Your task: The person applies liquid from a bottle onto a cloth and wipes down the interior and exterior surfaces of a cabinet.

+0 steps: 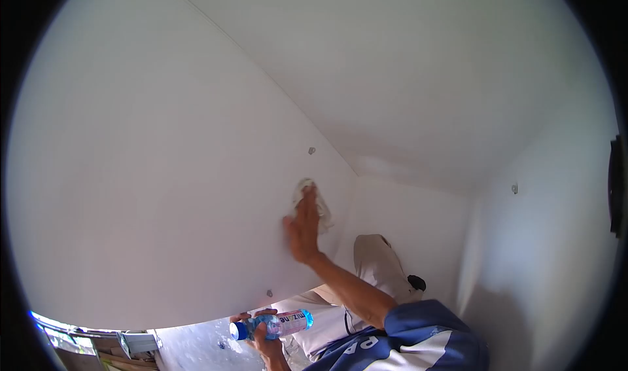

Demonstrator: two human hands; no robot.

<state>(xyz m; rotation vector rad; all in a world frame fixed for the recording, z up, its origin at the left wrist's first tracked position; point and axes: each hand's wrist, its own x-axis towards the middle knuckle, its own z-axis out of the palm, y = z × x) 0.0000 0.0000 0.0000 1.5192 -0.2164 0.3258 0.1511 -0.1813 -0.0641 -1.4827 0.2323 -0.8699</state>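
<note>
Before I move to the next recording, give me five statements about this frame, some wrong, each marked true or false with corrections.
1. The right hand has a pale cloth under its fingers, against the white panel. True.
2. The left hand is empty. False: it holds a bottle.
3. The blue cap is on the bottle. True.
4. The person's sleeve is red. False: it is dark blue.
5. The right hand wears a glove. False: it is bare.
</note>
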